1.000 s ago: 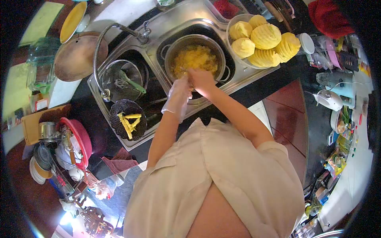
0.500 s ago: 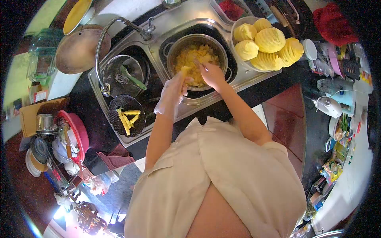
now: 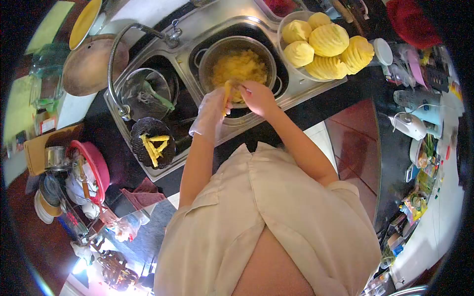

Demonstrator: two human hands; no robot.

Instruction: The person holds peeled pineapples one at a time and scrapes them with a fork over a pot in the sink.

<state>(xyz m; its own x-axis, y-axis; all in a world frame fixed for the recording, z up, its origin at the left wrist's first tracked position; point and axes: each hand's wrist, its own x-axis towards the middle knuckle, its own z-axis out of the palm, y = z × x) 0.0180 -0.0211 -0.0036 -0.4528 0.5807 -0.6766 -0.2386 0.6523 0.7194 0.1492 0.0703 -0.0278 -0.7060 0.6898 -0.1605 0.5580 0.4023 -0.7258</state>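
Observation:
My left hand (image 3: pixel 213 106), in a clear plastic glove, is closed around a yellow pineapple piece (image 3: pixel 227 93) at the near rim of a steel pot (image 3: pixel 203 74). Close beside it, my right hand (image 3: pixel 257 98) is bare and pinches a thin tool, mostly hidden, against the piece. Yellow chopped pulp (image 3: pixel 239 66) fills the pot, which sits in the right sink basin. Several peeled pineapples (image 3: pixel 329 40) with grooved sides lie in a clear bowl to the right. Yellow strips (image 3: pixel 155 149) rest in a black basket (image 3: pixel 139 129) at the lower left of the sink.
The left basin holds a clear bowl (image 3: pixel 133 93) with a green-handled utensil (image 3: pixel 165 102). A curved faucet (image 3: pixel 112 69) arches beside it. A pink basin of dishes (image 3: pixel 102 165) and a round board (image 3: pixel 94 64) are at the left. A white lid (image 3: pixel 383 52) lies beyond the pineapples.
My right hand was raised over the pulp half a second ago and is now lower, against the piece in my left hand. The whole view has shifted slightly.

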